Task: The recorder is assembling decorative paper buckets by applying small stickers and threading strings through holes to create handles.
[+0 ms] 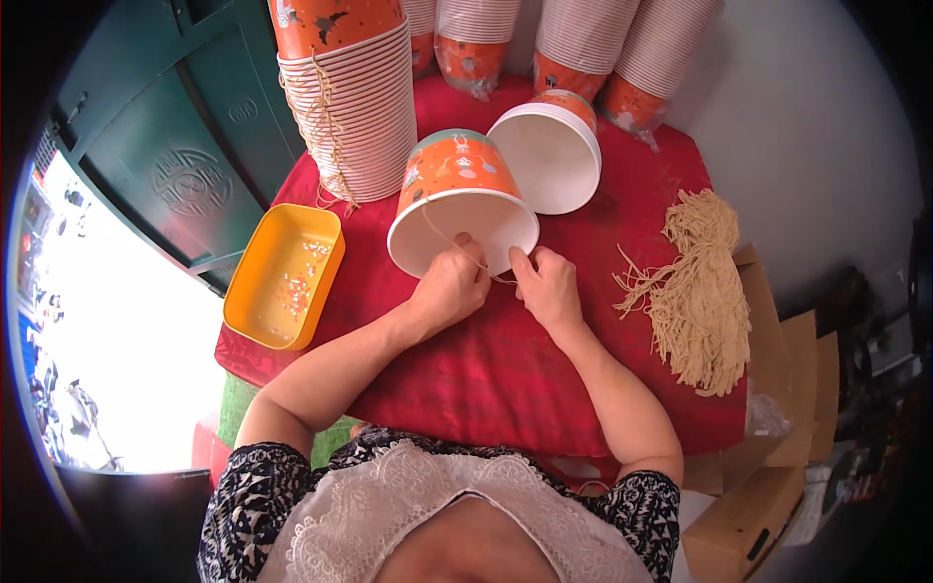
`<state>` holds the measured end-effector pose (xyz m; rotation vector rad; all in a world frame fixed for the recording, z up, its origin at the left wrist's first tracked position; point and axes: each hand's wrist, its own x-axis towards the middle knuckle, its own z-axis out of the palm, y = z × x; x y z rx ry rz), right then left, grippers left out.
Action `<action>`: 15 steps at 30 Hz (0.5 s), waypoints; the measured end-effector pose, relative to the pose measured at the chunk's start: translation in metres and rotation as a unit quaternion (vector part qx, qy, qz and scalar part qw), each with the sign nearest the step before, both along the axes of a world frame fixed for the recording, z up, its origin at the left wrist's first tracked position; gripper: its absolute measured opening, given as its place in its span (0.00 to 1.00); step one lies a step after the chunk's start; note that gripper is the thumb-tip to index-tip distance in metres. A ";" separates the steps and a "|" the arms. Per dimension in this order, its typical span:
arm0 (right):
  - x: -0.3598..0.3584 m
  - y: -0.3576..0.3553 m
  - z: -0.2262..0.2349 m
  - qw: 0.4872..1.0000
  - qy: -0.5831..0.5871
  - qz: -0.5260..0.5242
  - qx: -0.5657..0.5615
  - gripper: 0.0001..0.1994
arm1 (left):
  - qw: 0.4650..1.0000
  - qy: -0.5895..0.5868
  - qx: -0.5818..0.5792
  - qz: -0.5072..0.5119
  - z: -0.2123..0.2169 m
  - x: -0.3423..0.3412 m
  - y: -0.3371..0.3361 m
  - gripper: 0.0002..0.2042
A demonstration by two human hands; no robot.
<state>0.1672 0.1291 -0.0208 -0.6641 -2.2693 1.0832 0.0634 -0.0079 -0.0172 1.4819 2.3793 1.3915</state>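
An orange paper bucket point(462, 171) with a printed pattern lies tipped on the red cloth, its white open mouth facing me. My left hand point(452, 284) is closed at the lower rim, its fingers partly inside the mouth, pinching a thin tan cord point(434, 225). That cord arcs across the opening and runs between my two hands. My right hand point(547, 287) is closed at the rim's right side, thumb against the edge, with the cord's other part at its fingertips. Behind the bucket, a few nested white-lined buckets point(550, 160) lie on their side.
A tall bucket stack point(355, 117) with cords hanging down it stands at the left. Nearer me sits a yellow tray point(330, 255) holding small white and orange bits. A tan cord bundle point(708, 291) lies at the right, beside cardboard boxes point(753, 515). Wrapped bucket stacks point(583, 44) line the back.
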 end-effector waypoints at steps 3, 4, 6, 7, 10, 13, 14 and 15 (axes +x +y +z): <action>-0.001 -0.001 0.018 0.996 -0.039 0.028 -0.079 0.21 | 0.998 0.000 -0.029 -0.047 0.009 0.001 -0.007 0.04; -0.001 0.001 0.016 0.994 -0.039 0.041 -0.088 0.21 | 0.998 0.002 -0.029 -0.052 0.011 0.002 -0.009 0.04; -0.001 0.006 0.015 0.994 0.006 0.035 -0.102 0.20 | 0.984 -0.029 0.035 -0.172 0.017 0.002 -0.014 0.05; -0.001 0.009 0.016 0.992 0.049 0.034 -0.113 0.20 | 0.983 -0.027 0.036 -0.180 0.024 0.001 -0.018 0.05; 0.006 0.020 0.020 0.985 0.094 0.006 -0.146 0.21 | 0.835 -0.388 -0.103 -0.377 0.074 -0.002 -0.039 0.07; 0.013 0.020 0.043 0.969 0.161 0.026 -0.187 0.22 | 0.800 -0.383 -0.149 -0.437 0.096 -0.021 -0.063 0.12; 0.017 0.022 0.048 0.967 0.182 0.018 -0.177 0.22 | 0.809 -0.363 -0.165 -0.431 0.106 -0.025 -0.068 0.13; 0.018 0.024 0.053 0.967 0.187 0.016 -0.171 0.22 | 0.841 -0.359 -0.146 -0.378 0.112 -0.028 -0.073 0.12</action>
